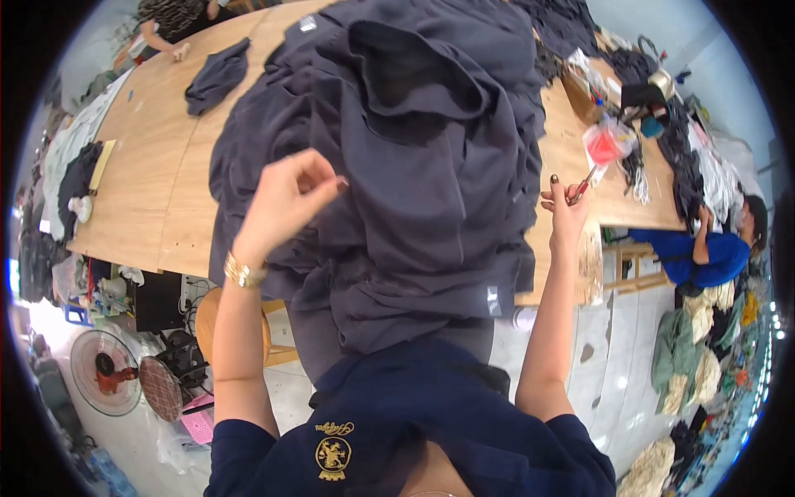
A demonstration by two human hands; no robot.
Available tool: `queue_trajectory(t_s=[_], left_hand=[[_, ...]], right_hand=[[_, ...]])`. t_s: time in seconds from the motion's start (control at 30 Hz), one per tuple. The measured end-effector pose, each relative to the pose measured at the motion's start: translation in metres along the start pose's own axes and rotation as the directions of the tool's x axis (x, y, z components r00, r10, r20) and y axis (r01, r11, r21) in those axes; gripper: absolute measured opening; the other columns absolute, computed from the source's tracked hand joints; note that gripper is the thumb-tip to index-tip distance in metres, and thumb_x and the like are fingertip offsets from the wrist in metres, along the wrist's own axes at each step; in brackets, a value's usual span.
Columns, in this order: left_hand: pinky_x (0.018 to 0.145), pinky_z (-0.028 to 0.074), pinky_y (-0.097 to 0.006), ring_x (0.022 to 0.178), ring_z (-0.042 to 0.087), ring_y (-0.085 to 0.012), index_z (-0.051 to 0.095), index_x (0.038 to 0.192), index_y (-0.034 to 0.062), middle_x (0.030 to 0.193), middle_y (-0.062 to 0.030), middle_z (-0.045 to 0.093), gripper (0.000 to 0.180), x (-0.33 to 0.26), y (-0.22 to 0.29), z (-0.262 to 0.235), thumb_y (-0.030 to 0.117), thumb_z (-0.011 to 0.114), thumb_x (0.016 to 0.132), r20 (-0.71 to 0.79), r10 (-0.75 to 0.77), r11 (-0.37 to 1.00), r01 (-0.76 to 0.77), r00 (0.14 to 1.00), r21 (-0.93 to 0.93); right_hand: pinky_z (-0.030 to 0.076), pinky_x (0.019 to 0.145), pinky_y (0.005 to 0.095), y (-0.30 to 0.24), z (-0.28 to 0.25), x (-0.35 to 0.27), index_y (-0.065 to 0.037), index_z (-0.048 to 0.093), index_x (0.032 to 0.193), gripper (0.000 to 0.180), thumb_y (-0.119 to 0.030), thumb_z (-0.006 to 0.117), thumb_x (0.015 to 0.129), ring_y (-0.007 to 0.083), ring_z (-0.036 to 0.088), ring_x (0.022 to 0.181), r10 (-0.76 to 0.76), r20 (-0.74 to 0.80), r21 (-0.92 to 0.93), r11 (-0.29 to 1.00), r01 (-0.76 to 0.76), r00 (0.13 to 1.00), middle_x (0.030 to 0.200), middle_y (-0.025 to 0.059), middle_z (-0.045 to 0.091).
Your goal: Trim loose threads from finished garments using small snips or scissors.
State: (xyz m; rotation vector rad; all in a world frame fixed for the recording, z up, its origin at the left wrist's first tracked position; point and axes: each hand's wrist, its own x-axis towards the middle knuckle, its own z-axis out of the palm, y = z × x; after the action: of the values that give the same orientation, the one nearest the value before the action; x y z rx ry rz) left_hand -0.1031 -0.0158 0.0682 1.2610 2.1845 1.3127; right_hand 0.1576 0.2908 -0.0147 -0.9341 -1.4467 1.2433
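Observation:
A large heap of dark grey garments (406,207) lies on the table before me, the top one with a wide round opening toward the far side. Over the heap's left part is my left hand (290,195), its fingers curled in toward the thumb; anything pinched there is too small to make out. A gold-coloured watch or bracelet circles that wrist. My right hand (565,207) is off the heap's right side, closed around small red-handled scissors (578,192) whose tip points away from me. Small white labels (493,301) show on the fabric.
The wooden table (157,178) carries a dark cloth piece (218,76) at the far left and a clear bag with something pink (607,145) at right. A co-worker's hand rests on the far left edge; a person in blue sits right. A fan (105,373) stands lower left.

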Motion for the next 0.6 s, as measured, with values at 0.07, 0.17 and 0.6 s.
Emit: queue_trajectory(t_s=[0.07,0.17,0.6], left_hand=[[0.053,0.043,-0.022,0.056,0.052,-0.0062,0.057,0.074,0.0008,0.063,-0.0019,0.056,0.021,-0.016,0.000,0.031,0.012,0.074,0.076,0.081,0.055,0.996,-0.060,0.995,0.070],[0.060,0.045,-0.024,0.066,0.055,-0.0130,0.058,0.080,0.0054,0.076,-0.0035,0.055,0.027,-0.038,-0.001,0.081,0.015,0.080,0.068,0.114,0.187,0.982,-0.190,0.976,0.010],[0.062,0.046,-0.033,0.068,0.058,-0.0262,0.054,0.084,0.0025,0.074,-0.0113,0.056,0.010,0.021,0.034,0.097,0.006,0.063,0.082,0.033,0.305,0.925,-0.288,0.952,-0.247]], right_hand=[[0.050,0.054,0.0254,0.010,-0.015,-0.021,-0.011,0.041,0.075,0.030,-0.016,0.069,0.083,0.0147,0.061,0.061,0.077,-0.044,0.026,0.997,-0.075,0.996,0.069,0.0018,0.054],[0.047,0.053,0.0248,0.019,-0.024,-0.050,-0.007,0.050,0.071,0.025,-0.017,0.069,0.084,0.0118,0.059,0.058,0.222,-0.080,0.034,0.975,-0.220,0.972,0.063,0.0031,0.057],[0.044,0.056,0.0222,0.001,-0.001,-0.075,-0.004,0.057,0.077,0.018,-0.016,0.068,0.085,0.0098,0.058,0.064,0.160,0.095,0.156,0.973,-0.173,0.983,0.068,0.0030,0.060]])
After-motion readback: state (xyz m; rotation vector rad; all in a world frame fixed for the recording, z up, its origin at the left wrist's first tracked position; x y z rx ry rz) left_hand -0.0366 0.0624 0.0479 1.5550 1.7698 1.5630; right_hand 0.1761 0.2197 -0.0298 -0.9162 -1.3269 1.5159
